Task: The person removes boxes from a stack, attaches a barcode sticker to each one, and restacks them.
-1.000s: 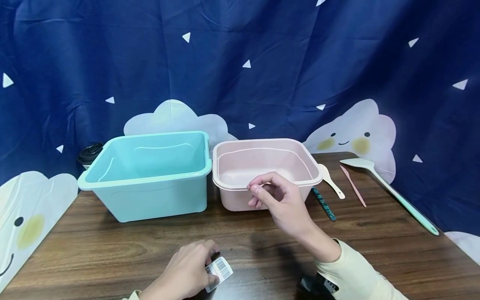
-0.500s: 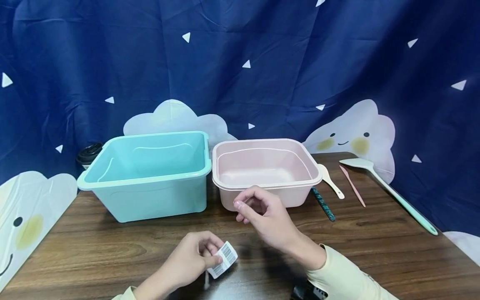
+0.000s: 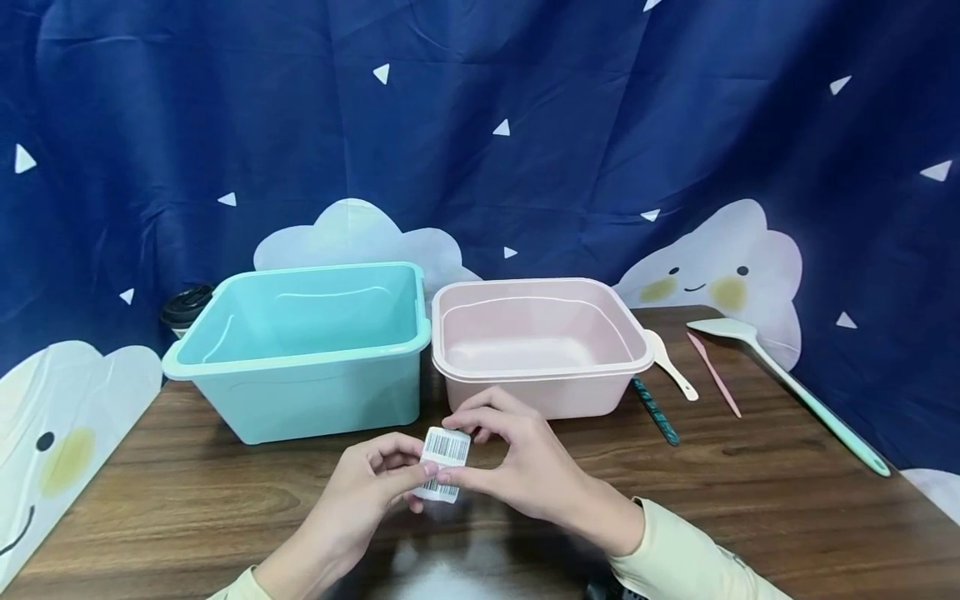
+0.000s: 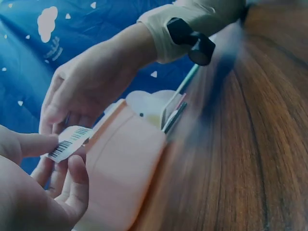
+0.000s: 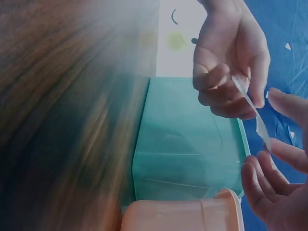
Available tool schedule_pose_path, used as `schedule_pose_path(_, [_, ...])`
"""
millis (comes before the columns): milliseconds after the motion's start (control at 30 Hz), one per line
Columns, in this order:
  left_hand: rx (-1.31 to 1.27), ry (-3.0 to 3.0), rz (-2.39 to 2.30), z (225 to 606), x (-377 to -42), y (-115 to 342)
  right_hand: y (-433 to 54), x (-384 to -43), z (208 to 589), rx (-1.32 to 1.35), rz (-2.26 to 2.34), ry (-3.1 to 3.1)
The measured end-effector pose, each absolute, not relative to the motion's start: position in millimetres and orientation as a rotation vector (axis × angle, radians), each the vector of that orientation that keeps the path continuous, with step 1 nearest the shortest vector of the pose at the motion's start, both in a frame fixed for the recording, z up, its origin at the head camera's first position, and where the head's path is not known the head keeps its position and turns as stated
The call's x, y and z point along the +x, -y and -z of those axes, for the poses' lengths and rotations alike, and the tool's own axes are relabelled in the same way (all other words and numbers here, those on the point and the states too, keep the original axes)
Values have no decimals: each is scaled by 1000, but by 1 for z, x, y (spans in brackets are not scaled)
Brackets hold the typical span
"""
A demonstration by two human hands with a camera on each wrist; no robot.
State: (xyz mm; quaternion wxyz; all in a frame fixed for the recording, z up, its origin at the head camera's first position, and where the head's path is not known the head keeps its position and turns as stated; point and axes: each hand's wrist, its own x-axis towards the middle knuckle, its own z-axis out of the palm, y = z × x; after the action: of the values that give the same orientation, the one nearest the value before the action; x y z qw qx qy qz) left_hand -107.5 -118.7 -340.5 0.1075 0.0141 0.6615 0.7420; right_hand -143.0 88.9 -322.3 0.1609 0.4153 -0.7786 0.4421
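A small white barcode label (image 3: 446,447) is held up between both hands over the table, in front of the two bins. My left hand (image 3: 369,492) pinches it between thumb and fingers. My right hand (image 3: 528,467) is at its right side, index fingertip by the upper corner and thumb near the lower part. In the right wrist view the label (image 5: 253,111) is seen nearly edge-on; the right index finger touches its end, while the thumb stands apart from it. The left wrist view shows the label (image 4: 70,143) under the left thumb, with the right hand (image 4: 91,79) behind it.
A turquoise bin (image 3: 315,400) and a smaller pink bin (image 3: 540,396) stand side by side. To their right lie a dark patterned strip (image 3: 656,412), a white spoon (image 3: 675,371), a pink stick (image 3: 714,375) and a long-handled turner (image 3: 806,400). A black-lidded cup (image 3: 183,308) stands behind the turquoise bin.
My left hand has lifted the label from the table and turned it more upright. My right hand has come down and left to meet it. The bins and utensils have stayed put.
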Motion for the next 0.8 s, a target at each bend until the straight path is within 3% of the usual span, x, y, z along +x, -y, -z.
schedule_pose_path(467, [190, -1843, -2331, 333, -104, 133, -72, -155, 320, 1295, -1234, 2191])
schedule_pose_path(800, [143, -2054, -2344, 325, -101, 145, -56, -158, 317, 1337, -1416, 2238])
